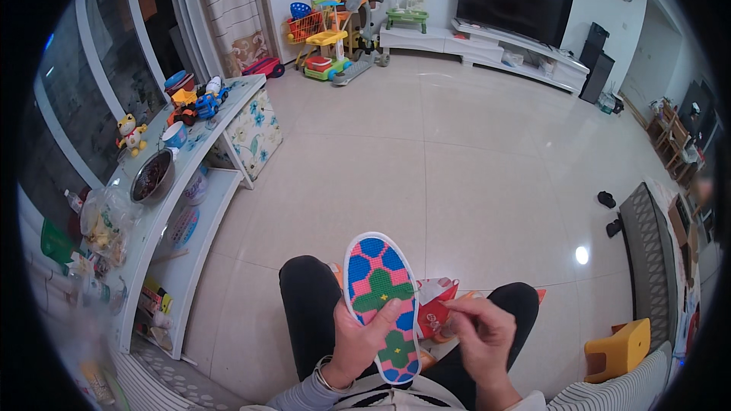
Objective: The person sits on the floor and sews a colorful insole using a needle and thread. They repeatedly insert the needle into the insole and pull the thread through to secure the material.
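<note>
An embroidered insole [383, 281], patterned in blue, pink and green stitches with a white edge, stands upright above my lap. My left hand [359, 342] grips its lower left side, the thumb lying across the stitched face. To the right of the insole, my right hand [481, 335] is raised with its thumb and forefinger pinched together; whatever is between them is too small to make out. A faint thread-like line shows by the insole's right edge. Behind both hands, a red and white bag [435, 310] lies between my knees, partly covered.
On my left a white shelf unit [199, 243] carries a metal bowl [153, 176], a plastic bag [109, 217] and toys. A yellow stool [618, 350] stands at the right. Children's toys [329, 46] and a television [514, 1] are across the tiled floor.
</note>
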The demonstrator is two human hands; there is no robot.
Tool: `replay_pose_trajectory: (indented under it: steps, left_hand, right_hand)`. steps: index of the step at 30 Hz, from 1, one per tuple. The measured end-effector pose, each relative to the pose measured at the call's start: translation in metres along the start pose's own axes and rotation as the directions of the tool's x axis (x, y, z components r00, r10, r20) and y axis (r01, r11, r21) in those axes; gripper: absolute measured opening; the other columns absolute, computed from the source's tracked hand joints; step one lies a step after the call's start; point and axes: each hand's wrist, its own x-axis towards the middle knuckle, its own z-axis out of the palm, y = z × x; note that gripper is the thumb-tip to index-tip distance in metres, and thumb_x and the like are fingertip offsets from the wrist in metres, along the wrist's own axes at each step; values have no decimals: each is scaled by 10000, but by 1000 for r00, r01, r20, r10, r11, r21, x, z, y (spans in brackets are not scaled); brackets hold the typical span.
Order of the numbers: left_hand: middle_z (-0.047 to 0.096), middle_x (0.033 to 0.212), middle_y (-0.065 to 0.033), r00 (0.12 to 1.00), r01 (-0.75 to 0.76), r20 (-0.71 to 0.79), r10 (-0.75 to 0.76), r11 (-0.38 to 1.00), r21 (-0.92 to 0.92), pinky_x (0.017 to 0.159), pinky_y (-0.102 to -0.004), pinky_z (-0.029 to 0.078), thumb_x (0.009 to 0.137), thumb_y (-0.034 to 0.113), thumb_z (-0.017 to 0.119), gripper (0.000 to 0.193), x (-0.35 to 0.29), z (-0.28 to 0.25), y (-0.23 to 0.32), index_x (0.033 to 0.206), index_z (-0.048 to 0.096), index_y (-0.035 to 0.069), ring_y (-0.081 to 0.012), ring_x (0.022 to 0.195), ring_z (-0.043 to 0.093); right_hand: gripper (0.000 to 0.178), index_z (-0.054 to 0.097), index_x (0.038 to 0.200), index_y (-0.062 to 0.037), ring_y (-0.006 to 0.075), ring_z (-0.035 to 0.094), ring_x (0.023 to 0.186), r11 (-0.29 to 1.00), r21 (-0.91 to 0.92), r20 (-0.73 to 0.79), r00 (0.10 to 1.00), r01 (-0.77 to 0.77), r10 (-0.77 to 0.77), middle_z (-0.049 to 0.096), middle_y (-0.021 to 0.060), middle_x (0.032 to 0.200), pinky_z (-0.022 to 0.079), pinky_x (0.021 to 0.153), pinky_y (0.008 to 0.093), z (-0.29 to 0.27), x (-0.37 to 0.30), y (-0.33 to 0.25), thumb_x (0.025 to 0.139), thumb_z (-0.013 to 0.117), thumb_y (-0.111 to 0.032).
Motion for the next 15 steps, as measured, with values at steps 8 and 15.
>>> replay_pose_trajectory:
  steps: [8,15]
  left_hand:
    - [631,915,-85,1000,1,25,-1,1000,-5,674,-234,507,801,52,623,235,-3,2,-1,1011,542,-17,-118,772,616]
    - [633,905,-86,999,-39,29,38,999,29,679,-230,500,799,50,624,228,-3,3,-2,1002,547,-18,-117,769,615]
  right_hand:
    - [137,608,872,18,152,601,577,981,-126,13,989,150,-150,614,105,700,450,504,221,24,5,4,739,626,43]
    - [87,610,863,39,57,575,589,974,-171,47,989,149,-143,624,69,669,446,522,172,23,7,2,776,613,41]
